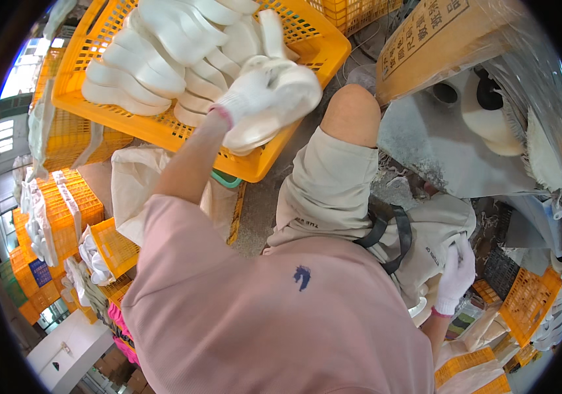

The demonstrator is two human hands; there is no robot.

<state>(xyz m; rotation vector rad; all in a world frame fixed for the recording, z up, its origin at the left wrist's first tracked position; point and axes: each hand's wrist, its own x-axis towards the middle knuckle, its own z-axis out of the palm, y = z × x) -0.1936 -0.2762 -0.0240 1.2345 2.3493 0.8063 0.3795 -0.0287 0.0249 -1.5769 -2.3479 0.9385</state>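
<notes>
Two gloved hands, one w/ a white sole at the orange crate.
L to R: orange crate point(162, 128) packed w/ white shoe soles point(143, 59); left hand point(261, 88) in white glove, grip clamped round one white sole point(274, 115) at the crate's near-right corner, over the rim. Bare knee point(353, 115) centre. Right hand point(457, 276), gloved, rests on beige shorts point(333, 190) at the thigh; fingers loosely curled, can't tell if it holds anything.

White shoe sole point(281, 108), smooth, foam-like, tilted over front rim of orange mesh crate point(162, 128); more white soles point(156, 52) stacked overlapping inside.
</notes>
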